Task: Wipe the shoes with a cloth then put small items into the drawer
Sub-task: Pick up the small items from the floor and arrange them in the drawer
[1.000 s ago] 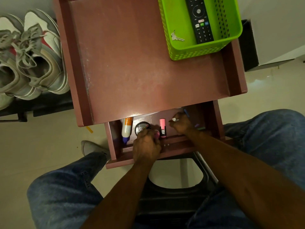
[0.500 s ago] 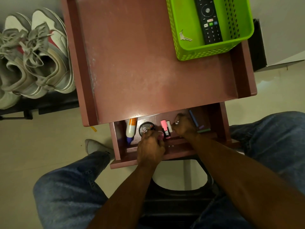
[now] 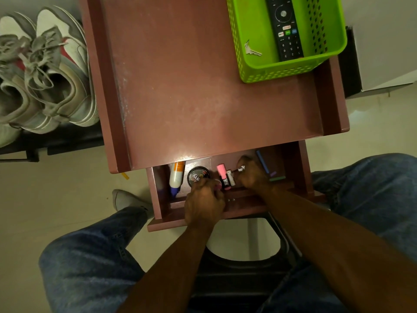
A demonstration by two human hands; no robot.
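Note:
The brown table's drawer [image 3: 158, 199] is pulled open toward me. Inside lie a white glue bottle [image 3: 176, 177], a round black tin [image 3: 198, 175], a pink highlighter [image 3: 223, 175], a small white item [image 3: 231, 177] and a blue pen [image 3: 262, 161]. My left hand [image 3: 204, 204] sits over the drawer's front, fingers curled round a small pink item [image 3: 218, 184] beside the tin. My right hand [image 3: 252, 175] is inside the drawer and pinches a small white object [image 3: 240, 169] just right of the highlighter. Grey and white shoes [image 3: 45, 75] stand on a rack at the left.
A green basket [image 3: 252, 71] on the tabletop [image 3: 191, 86] holds a black remote [image 3: 285, 28] and a key [image 3: 251, 49]. My jeans-clad knees flank the drawer; a black stool [image 3: 237, 279] is below. A green and a purple stick [image 3: 276, 177] lie at the drawer's right.
My right hand has shifted left toward the pink highlighter with the small white object. A small white item now lies beside the highlighter. My left hand has stayed by the tin.

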